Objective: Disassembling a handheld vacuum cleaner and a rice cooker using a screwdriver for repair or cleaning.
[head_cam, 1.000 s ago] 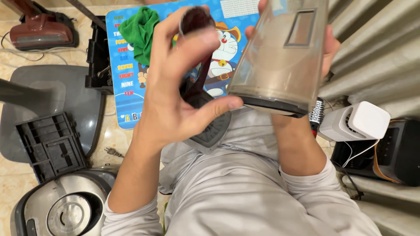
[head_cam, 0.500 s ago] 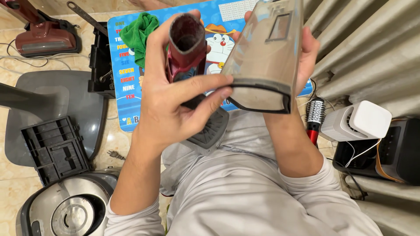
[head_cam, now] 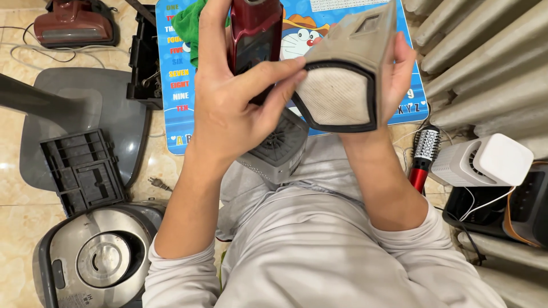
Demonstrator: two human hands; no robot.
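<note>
Since the earlier frame the dust container (head_cam: 349,74) has turned, so its open end with the pale filter now faces up toward the camera, and the dark red vacuum body (head_cam: 255,40) has come closer to it. The left hand (head_cam: 234,108) has its grip clamped on the vacuum body, fingers wrapped around the front and the thumb reaching across to touch the black rim of the dust container. The right hand (head_cam: 394,71) has its grip closed on the dust container from the far side, with the palm behind it and the fingertips on its right wall. Both things are held up in the air above the lap, in front of the blue children's mat (head_cam: 177,85) that lies on the floor. The vacuum body stands just left of the dust container, nearly touching it; its long axis runs up and down, while the container leans, its narrow end pointing up and away. Under the hands a grey vented part (head_cam: 277,151) rests on the lap. On the floor at the left lie a black plastic tray (head_cam: 83,171) and a round cooker (head_cam: 94,256); at the right a red hair brush (head_cam: 423,159) and a small white fan heater (head_cam: 485,159).
</note>
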